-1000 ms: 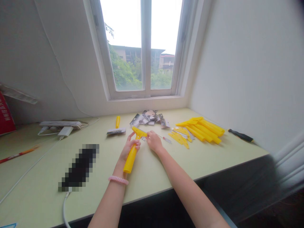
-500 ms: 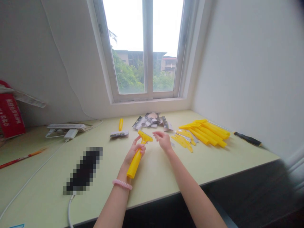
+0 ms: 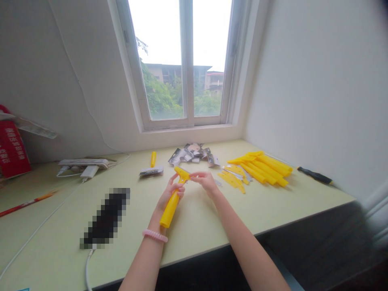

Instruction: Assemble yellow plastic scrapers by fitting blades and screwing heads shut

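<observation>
A yellow scraper [image 3: 170, 209] with a thick handle and a wide head is tilted above the table, its head pointing away from me. My left hand [image 3: 173, 193] is wrapped round its neck. The fingers of my right hand [image 3: 206, 182] are pinched together at the right end of the scraper's head; whether they grip the head or a small part there is too small to tell. Beyond the hands lies a pile of grey and black packets [image 3: 194, 154]. Yellow flat pieces [image 3: 232, 180] and several yellow handles [image 3: 266, 167] lie to the right.
A screwdriver [image 3: 315, 176] lies at the right by the wall. Back left are another yellow handle [image 3: 153, 159], a packet stack [image 3: 151, 171] and a power strip [image 3: 83, 163]. A blurred dark object [image 3: 106, 218] with a white cable lies at the left, near a brush [image 3: 27, 204].
My right hand has moved left, from just beside the scraper's head to touching its right end. My left hand still holds the scraper in nearly the same place.
</observation>
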Available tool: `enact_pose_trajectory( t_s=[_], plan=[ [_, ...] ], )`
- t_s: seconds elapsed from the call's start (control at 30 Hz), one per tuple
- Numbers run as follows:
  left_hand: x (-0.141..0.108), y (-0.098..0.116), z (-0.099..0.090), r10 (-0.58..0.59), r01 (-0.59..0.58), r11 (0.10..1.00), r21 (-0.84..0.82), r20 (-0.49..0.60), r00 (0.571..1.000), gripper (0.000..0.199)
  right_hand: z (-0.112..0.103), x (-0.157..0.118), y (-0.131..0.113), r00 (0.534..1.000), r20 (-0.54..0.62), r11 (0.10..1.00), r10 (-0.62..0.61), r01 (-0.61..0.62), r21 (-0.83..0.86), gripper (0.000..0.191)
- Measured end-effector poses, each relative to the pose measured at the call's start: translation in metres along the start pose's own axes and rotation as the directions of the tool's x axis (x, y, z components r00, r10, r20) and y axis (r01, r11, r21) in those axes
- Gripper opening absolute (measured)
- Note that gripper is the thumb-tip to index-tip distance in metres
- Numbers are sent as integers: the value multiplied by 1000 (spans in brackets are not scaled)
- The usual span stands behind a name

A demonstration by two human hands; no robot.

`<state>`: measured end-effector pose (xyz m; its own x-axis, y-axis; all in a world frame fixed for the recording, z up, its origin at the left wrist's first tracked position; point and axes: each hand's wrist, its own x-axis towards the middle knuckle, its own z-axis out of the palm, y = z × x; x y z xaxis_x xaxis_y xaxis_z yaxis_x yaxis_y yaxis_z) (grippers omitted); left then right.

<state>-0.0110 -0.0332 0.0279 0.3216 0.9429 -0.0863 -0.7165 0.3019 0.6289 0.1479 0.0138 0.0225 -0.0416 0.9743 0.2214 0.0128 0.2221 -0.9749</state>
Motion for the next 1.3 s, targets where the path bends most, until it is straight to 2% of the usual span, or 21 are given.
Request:
enact_pose_trajectory(
  t_s=[0.1, 0.2, 0.47, 0.6, 0.73, 0.87, 0.97, 1.03, 1.13, 1.2, 1.3],
  plan=[
    [-1, 0, 2, -9, 9, 1000, 5, 0, 1000, 69, 1, -2, -4, 997, 8, 995, 75, -75, 63, 17],
    [-1, 0, 3, -12, 12, 1000, 14, -6, 1000, 70, 1, -4, -9, 992, -20, 991, 123, -121, 54, 18],
    [-1, 0, 4, -3, 3, 1000, 27, -7, 1000, 73, -2, -5, -11, 993, 31, 993, 117, -118, 10, 15],
    [0, 0, 3, -10, 11, 999, 41, -24, 1000, 73, -2, -5, -11, 990, 10, 990, 143, -143, 5, 16],
    [0, 0, 3, -11, 11, 999, 34, -4, 1000, 72, -2, -4, -9, 991, -20, 991, 135, -134, 11, 15],
    [0, 0, 2, -7, 7, 1000, 31, -19, 1000, 71, -1, -2, -6, 994, 8, 994, 108, -108, -17, 17],
    [0, 0, 2, 15, -14, 1000, 24, -48, 999, 69, -8, 3, -3, 998, -57, 992, 22, -29, -126, 21],
    [0, 0, 2, 15, -14, 1000, 23, -65, 998, 67, -19, 5, 0, 984, -134, 939, -116, 65, -338, 18],
    [1, 1, 1, 7, -6, 1000, 19, -86, 996, 67, -45, 4, 5, 931, -117, 700, -345, 172, -693, 14],
    [1, 1, 2, 21, -20, 1000, 19, -97, 995, 67, -64, 1, 8, 919, -55, 570, -391, 195, -798, 11],
    [0, 0, 2, 54, -51, 998, 35, -102, 993, 66, -82, -7, 14, 926, -11, 475, -377, 183, -861, 9]
  ],
)
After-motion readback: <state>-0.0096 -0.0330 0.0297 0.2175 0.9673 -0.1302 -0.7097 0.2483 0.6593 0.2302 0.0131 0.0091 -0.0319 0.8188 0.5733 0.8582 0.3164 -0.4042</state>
